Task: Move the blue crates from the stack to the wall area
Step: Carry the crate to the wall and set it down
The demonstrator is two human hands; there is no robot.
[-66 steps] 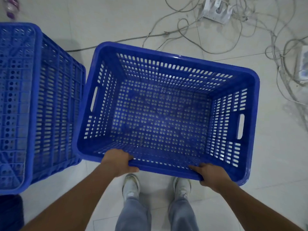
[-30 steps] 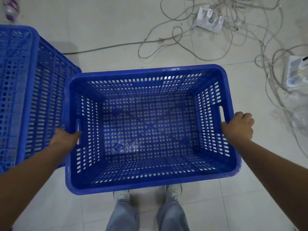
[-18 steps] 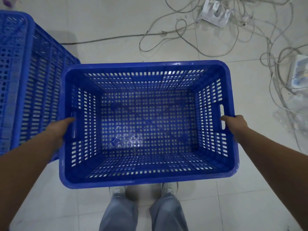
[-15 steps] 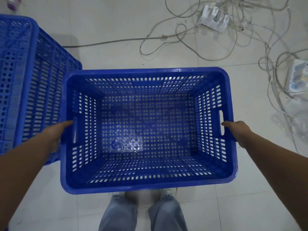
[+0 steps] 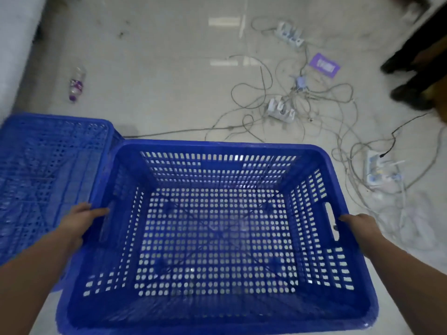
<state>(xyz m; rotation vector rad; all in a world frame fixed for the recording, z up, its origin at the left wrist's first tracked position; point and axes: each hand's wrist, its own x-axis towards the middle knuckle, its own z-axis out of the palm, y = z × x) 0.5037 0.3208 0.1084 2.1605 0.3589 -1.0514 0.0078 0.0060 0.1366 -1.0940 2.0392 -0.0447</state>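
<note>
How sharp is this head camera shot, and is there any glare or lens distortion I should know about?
Head view: motion blur softens the whole frame, most of all the upturned crate on the left and the dark shapes at top right; ceiling lights glare off the floor tiles; the held crate has small highlights on its rim and bows outward from the wide-angle lens.

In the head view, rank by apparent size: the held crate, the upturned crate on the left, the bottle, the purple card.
1. Held crate, though nearest the camera.
2. Upturned crate, cut off by the frame edge.
3. Purple card and bottle: look alike, so unranked.
</note>
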